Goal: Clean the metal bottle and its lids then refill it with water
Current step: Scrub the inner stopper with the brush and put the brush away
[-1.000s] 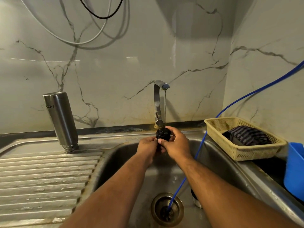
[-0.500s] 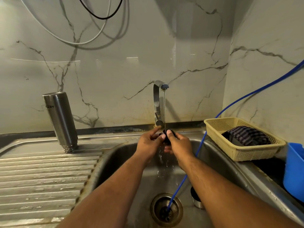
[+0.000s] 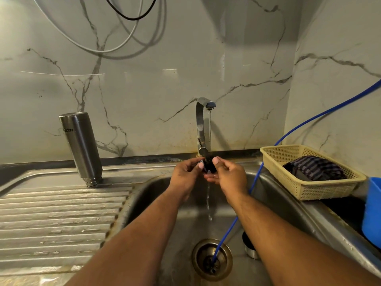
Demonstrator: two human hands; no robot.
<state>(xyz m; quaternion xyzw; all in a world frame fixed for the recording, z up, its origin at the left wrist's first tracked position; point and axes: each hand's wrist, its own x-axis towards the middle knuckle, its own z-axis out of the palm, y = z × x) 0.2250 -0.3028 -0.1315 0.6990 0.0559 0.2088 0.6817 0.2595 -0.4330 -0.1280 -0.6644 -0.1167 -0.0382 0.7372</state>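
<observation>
Head view: small black plastic lid [image 3: 209, 167] is pinched between the fingertips of my left hand [image 3: 185, 172] and right hand [image 3: 228, 174], under a thin stream from the curved steel tap [image 3: 201, 124]. It looks light and stiff, and being wet it's likely slippery, so I'd grip it by the rim. Cylindrical steel bottle [image 3: 81, 145] stands inverted on the ribbed drainboard [image 3: 51, 213], well apart to the left. Second metal-rimmed lid [image 3: 250, 247] lies on the basin floor. Thin blue hose [image 3: 253, 182] runs just beside my right wrist, so the open room is basin-left.

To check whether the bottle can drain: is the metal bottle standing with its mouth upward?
No, the metal bottle stands inverted on the draining board, threaded neck down.
</observation>
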